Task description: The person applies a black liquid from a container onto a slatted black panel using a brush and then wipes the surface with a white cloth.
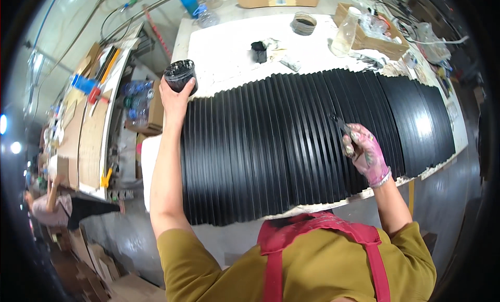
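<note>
Well, the person's bare left hand [177,100] is wrapped around a round, clear plastic tub smeared with black [180,75], near the far left corner of a long row of glossy black narrow strips [250,151]; I cannot tell whether its base rests on anything. Over on the other side, the right hand [370,157], in a stained pink glove, pinches a small, dark, flat-ended tool [341,125] between thumb and fingers. That tool is above the row, right of its middle, though whether its tip touches I cannot tell. The strips lie side by side along the near edge of a white-covered worktable [224,49]. Beyond them are a dark crumpled lump [259,52], a stained round container [303,24], and a clear plastic bottle [345,35] beside an open brown cardboard box [389,47] full of odds and ends.
</note>
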A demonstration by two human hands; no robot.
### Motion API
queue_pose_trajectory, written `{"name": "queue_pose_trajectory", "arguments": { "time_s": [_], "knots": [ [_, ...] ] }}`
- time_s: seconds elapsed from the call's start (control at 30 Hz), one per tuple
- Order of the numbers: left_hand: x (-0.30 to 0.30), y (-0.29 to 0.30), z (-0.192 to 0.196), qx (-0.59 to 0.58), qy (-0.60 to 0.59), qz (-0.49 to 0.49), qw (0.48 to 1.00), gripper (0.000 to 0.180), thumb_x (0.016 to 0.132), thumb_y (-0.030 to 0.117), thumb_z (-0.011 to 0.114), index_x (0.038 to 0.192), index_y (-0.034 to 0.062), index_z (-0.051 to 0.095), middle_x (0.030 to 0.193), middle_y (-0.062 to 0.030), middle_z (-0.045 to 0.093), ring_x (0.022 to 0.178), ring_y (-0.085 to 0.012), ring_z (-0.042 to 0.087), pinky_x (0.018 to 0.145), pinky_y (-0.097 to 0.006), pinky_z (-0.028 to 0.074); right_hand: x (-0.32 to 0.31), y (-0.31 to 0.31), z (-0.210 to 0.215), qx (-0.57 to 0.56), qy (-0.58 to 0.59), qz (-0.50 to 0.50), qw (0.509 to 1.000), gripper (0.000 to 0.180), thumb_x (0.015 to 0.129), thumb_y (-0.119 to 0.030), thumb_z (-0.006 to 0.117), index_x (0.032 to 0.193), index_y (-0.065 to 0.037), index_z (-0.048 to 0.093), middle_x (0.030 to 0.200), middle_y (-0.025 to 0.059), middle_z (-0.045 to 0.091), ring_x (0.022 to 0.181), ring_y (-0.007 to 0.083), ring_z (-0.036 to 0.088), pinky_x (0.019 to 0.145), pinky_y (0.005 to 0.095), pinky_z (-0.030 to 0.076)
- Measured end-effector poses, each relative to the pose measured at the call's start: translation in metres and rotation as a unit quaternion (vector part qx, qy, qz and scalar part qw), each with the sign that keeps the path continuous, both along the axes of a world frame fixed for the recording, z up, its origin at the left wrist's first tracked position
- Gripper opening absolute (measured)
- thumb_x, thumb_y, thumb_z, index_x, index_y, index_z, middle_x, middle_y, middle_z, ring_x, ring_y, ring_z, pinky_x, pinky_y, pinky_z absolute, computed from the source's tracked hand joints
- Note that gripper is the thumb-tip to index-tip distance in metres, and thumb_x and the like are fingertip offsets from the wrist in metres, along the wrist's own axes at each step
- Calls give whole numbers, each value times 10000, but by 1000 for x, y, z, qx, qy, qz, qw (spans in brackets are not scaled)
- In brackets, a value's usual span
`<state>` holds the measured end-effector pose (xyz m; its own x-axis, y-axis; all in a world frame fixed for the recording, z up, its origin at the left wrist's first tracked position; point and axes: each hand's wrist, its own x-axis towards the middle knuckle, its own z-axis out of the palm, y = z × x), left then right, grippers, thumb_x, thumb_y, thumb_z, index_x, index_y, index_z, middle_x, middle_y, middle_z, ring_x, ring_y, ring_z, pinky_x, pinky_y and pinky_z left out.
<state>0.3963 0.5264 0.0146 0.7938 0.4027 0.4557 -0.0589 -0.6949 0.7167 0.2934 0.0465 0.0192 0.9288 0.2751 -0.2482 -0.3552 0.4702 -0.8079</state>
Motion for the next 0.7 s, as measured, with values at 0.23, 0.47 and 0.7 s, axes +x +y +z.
{"name": "queue_pose_trajectory", "arguments": {
  "time_s": [0.23, 0.47, 0.7],
  "knots": [
    [137, 34, -63, 6, 40, 28, 999, 744, 615, 377, 784, 1139, -57, 481, 1099, -230, 579, 1032, -348, 562, 916, -407, 421, -60, 8, -7, -35, 75, -157, 984, 274, 818, -167, 647, 1038, -27, 564, 836, 38, 584, 685, 138, 547, 565, 265, 444],
    [179, 34, -97, -128, 32, 60, 989, 819, 598, 254, 837, 1220, -35, 389, 1126, -212, 574, 1055, -320, 564, 937, -357, 421, -78, 25, -13, -44, 93, -203, 974, 249, 809, -147, 652, 1013, -33, 567, 810, 34, 581, 666, 135, 548, 563, 245, 440],
    [152, 68, -73, 45, 201, 19, 978, 955, 635, 558, 729, 1250, -102, 417, 1156, -322, 534, 1106, -377, 541, 937, -388, 422, -66, 33, -6, -50, 70, -200, 976, 275, 819, -158, 651, 1033, -11, 559, 797, 54, 571, 657, 147, 535, 546, 254, 433]
  ]
}}
